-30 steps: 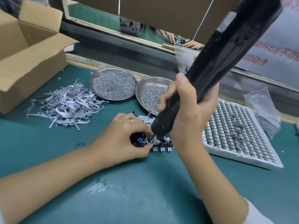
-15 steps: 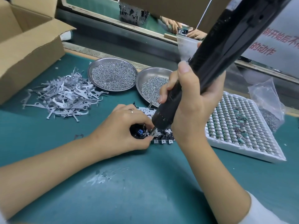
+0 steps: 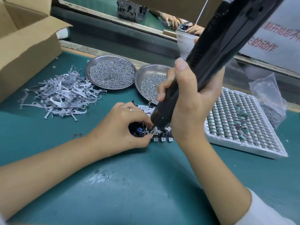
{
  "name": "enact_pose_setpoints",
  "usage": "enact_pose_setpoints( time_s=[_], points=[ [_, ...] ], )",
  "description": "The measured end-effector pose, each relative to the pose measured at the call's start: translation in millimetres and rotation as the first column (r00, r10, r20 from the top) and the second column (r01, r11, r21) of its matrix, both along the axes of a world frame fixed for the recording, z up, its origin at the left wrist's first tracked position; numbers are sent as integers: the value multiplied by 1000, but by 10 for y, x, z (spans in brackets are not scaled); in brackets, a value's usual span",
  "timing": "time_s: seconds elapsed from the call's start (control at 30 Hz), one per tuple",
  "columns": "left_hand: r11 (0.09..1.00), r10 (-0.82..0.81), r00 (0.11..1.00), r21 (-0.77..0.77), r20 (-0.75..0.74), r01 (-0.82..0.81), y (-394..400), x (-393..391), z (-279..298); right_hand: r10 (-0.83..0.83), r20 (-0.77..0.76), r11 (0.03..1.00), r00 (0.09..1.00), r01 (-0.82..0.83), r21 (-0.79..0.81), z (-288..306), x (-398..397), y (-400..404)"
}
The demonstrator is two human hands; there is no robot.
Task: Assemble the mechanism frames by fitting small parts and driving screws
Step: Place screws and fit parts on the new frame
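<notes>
Two bare hands work at mid-worktop: the left hand (image 3: 120, 127) pinches the mechanism frame (image 3: 159, 135) against the green worktop (image 3: 146, 192), fingertips curled at its left end just beside the driver tip. The right hand (image 3: 190, 101) grips a tilted black electric screwdriver (image 3: 211, 52), its bit on the frame. Beyond lie a pile of metal levers (image 3: 63, 96), two screw dishes (image 3: 111, 73) and, toward the right edge, a white parts tray (image 3: 243, 127).

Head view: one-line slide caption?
Right hand drives electric screwdriver into mechanism frame that left hand grips.
</notes>
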State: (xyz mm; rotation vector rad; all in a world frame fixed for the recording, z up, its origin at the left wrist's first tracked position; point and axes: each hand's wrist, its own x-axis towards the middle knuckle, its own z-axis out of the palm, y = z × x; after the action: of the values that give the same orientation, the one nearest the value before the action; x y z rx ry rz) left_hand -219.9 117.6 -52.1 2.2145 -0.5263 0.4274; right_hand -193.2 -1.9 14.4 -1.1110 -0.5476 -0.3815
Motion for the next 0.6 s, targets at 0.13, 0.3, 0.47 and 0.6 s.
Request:
enact_pose_setpoints(
  time_s=[0.13, 0.3, 0.47, 0.6],
  points=[
    [1000, 1, 1000, 8, 0, -1, -4, -3, 8, 13, -7, 1000, 1000, -13, 7, 0, 0, -12],
    [1000, 13, 1000, 23, -24, -12, 7, -7, 1, -51, 36, 997, 998, 49, 52, 75, 53, -147],
    [999, 8, 1000, 31, -19, -8, -3, -13, 17, -91, -46, 996, 995, 90, -12, -12, 119, -149],
    [999, 24, 999, 28, -22, -23, -4, -22, 14, -58, -93, 997, 994, 54, -47, -33, 132, -144]
  ],
)
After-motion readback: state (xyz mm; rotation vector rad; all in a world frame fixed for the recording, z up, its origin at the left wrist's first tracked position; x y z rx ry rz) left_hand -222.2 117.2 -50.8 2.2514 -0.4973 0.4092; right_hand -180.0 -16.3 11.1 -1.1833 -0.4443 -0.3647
